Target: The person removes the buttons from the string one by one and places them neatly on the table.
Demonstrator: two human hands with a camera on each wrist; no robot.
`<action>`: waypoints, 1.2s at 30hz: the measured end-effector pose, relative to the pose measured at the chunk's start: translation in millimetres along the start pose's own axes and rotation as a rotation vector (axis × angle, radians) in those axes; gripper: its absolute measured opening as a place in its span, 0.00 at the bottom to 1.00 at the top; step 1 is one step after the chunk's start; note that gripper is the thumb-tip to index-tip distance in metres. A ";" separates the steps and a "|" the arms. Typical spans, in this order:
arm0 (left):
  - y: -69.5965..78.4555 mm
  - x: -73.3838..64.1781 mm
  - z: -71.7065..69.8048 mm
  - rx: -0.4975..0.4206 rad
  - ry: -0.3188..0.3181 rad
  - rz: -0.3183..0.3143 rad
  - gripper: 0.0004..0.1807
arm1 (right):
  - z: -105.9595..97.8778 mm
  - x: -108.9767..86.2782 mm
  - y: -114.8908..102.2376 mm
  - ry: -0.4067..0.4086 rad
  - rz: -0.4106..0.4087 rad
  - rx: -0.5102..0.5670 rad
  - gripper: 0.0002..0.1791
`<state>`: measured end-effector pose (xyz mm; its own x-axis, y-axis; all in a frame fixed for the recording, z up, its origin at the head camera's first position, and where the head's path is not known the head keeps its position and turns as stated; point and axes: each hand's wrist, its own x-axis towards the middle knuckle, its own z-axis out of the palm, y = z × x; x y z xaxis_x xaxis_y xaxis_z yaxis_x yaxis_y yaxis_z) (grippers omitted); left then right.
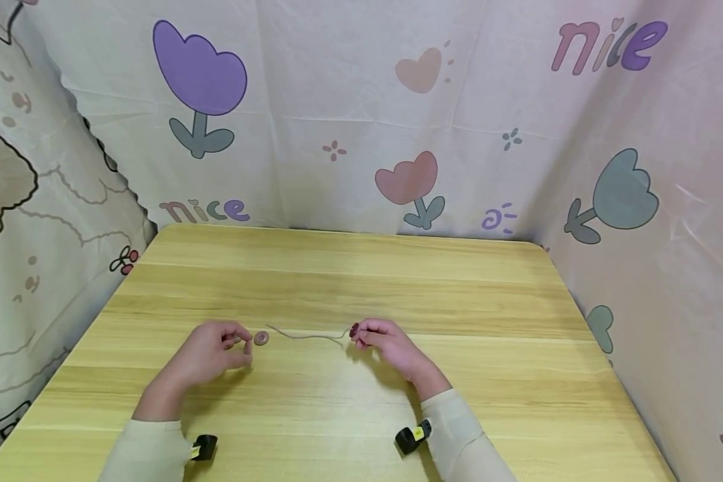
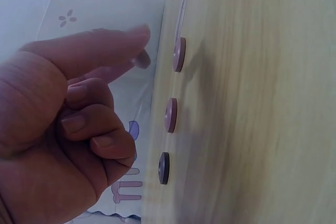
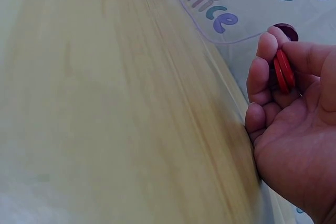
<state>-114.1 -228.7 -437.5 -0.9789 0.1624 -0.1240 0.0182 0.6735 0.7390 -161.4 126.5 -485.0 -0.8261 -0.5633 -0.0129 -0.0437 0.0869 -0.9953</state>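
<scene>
My left hand (image 1: 213,351) hovers over the table beside a mauve button (image 1: 262,338), with nothing seen between thumb and forefinger. In the left wrist view this hand (image 2: 79,114) has thumb and forefinger reaching out while the other fingers curl loosely. Three buttons lie in a row there: a pinkish one (image 2: 179,54), another pinkish one (image 2: 170,115) and a dark one (image 2: 164,168). My right hand (image 1: 388,345) pinches red buttons (image 3: 283,72); a dark red button (image 3: 287,31) sits at its fingertips. A thin string (image 1: 307,337) runs from there leftward.
A light wooden table (image 1: 337,281) lies beneath both hands. Behind and at the sides hangs a printed cloth (image 1: 313,87) with flowers and lettering. Small black devices with yellow labels are by each wrist, one (image 1: 205,447) left and one (image 1: 413,437) right.
</scene>
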 end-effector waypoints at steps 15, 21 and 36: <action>-5.4 1.8 7.9 -0.026 -0.119 0.005 0.15 | -0.7 -0.3 1.7 0.012 0.006 0.012 0.14; -9.1 4.6 10.6 -0.052 -0.140 0.024 0.14 | -1.0 -0.4 2.5 0.014 0.009 0.013 0.14; -15.9 6.7 17.4 -0.040 -0.128 0.033 0.14 | 0.1 -0.5 2.0 0.019 0.017 0.016 0.14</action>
<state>-117.4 -225.7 -461.6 -0.9440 0.2759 -0.1807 0.0389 0.6373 0.7696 -161.0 126.9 -487.0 -0.8370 -0.5464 -0.0282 -0.0208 0.0833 -0.9963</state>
